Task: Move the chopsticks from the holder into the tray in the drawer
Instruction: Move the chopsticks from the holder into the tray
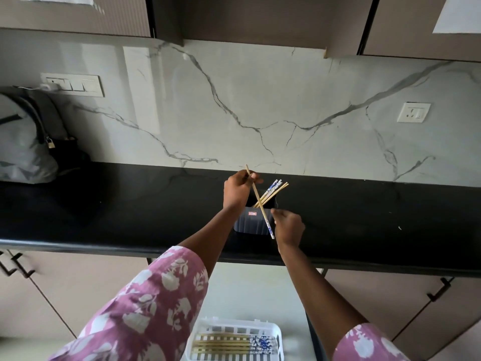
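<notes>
On the black counter (104, 204), the dark holder (251, 221) keeps about four chopsticks (273, 191); left hand (238, 190) pinches one chopstick (260, 203), right hand (287, 225) loosely curled at its lower end; near white tray (277, 332) holds roughly four

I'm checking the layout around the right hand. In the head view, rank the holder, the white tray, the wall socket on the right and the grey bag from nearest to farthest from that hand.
From the right hand:
1. Holder, just to its left on the counter.
2. White tray, below in the drawer.
3. Wall socket, up and right on the backsplash.
4. Grey bag, far left on the counter.
</notes>
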`<state>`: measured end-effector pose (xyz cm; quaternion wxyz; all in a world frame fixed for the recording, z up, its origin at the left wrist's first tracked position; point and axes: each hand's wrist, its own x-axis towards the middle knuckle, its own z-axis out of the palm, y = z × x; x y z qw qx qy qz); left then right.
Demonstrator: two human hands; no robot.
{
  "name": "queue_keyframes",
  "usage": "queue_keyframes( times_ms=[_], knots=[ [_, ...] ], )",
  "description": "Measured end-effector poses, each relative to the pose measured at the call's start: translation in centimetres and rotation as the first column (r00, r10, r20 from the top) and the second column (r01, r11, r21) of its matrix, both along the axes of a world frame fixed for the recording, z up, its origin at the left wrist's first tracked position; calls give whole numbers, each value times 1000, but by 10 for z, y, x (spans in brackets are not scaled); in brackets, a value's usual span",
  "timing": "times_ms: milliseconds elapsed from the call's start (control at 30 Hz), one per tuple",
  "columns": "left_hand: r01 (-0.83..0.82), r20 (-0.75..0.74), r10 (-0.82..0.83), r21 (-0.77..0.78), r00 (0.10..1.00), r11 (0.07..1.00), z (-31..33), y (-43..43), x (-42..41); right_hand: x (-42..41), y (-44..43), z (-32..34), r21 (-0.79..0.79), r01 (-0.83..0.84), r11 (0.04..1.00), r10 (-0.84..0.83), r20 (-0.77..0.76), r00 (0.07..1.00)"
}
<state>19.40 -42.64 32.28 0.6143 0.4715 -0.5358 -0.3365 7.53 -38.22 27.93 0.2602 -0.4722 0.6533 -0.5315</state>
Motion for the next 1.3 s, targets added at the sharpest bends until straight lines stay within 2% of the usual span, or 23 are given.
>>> queue_keyframes(
  times_ms=[33,100,200,300,367,533,633,733,867,967,1033,1133,1300],
  knots=[
    [4,30,-4,2,1000,1000,-2,2,0,1,3,2,-77,-72,994,63,-112,992],
    [16,49,-16,10,999,1000,-6,8,0,4,6,3,-132,-188,973,147,-269,952],
    [29,36,-30,34,999,999,-17,15,4,10,8,-6,-97,-279,955,218,-406,887],
    [23,37,-26,91,999,996,-35,20,14,16,12,-23,-39,-297,954,243,-480,843],
    [15,20,-18,139,1000,990,-50,22,24,20,14,-36,11,-312,950,277,-492,825],
    [-35,-43,46,225,998,974,-88,29,51,26,23,-72,154,-375,914,405,-408,818],
    [-107,51,96,310,994,945,-111,27,69,25,32,-100,234,-411,881,473,-393,789],
    [-196,228,108,411,968,890,-139,23,87,24,41,-130,357,-435,827,556,-395,731],
    [-294,539,1,456,842,840,-170,17,109,24,52,-167,522,-453,723,677,-405,615],
    [-324,740,-183,484,647,813,-186,15,120,26,61,-187,599,-437,671,729,-427,534],
    [-334,783,-290,525,550,783,-196,17,124,27,67,-199,653,-422,629,769,-441,463],
    [-355,830,-322,500,455,790,-204,20,128,27,77,-214,728,-374,575,816,-471,336],
    [-374,869,-321,460,376,806,-202,19,128,30,83,-233,772,-348,532,847,-491,205]
  ],
)
